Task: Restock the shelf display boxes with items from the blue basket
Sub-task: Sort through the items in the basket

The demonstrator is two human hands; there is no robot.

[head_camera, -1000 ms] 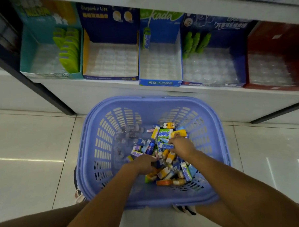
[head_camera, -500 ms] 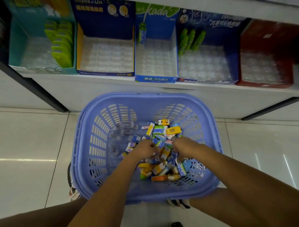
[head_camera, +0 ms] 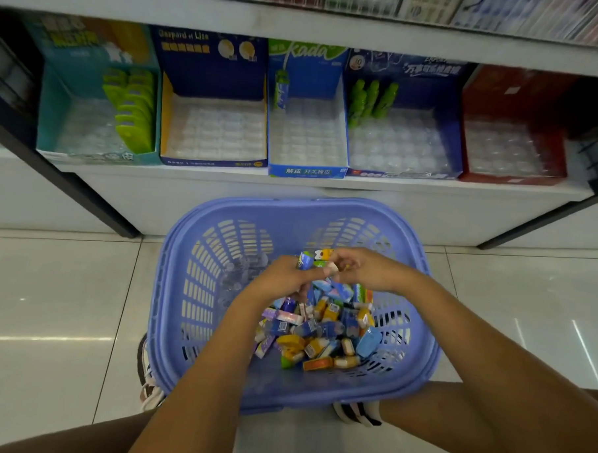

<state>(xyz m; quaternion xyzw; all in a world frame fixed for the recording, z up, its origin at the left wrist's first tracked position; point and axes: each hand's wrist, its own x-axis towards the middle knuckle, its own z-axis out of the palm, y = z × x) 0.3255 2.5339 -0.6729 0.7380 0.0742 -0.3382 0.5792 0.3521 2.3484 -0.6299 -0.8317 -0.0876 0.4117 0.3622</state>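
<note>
**Hands meet over the basket, under five display boxes**

Pale floor tile (head_camera: 48,284) lies open to the left of the blue basket (head_camera: 171,289) and again to its right. The basket's far rim sits close below the shelf edge (head_camera: 190,173), between a dark left upright (head_camera: 69,189) and a dark right upright (head_camera: 544,223).

On the shelf stand five boxes:
- The teal box (head_camera: 56,113) has green pieces (head_camera: 135,109) stacked along its right wall.
- The yellow-walled box (head_camera: 215,68) is lined with a clear cell tray (head_camera: 216,130).
- The Kada box (head_camera: 305,171) holds one upright packet (head_camera: 281,88) at its back left.
- The fourth box (head_camera: 456,130) has three green bottle shapes (head_camera: 372,96) at its back left.
- The red box (head_camera: 515,98) closes the row.

A heap of small packets (head_camera: 320,330) lies in the basket's near right part.

Above the heap, the left hand (head_camera: 281,280) curls its fingers round a blue-and-white packet (head_camera: 304,261). The packet's long axis points away toward the shelf. The right hand (head_camera: 367,270) meets it from the right with its fingers curled inward. Whether it pinches anything cannot be told.
</note>
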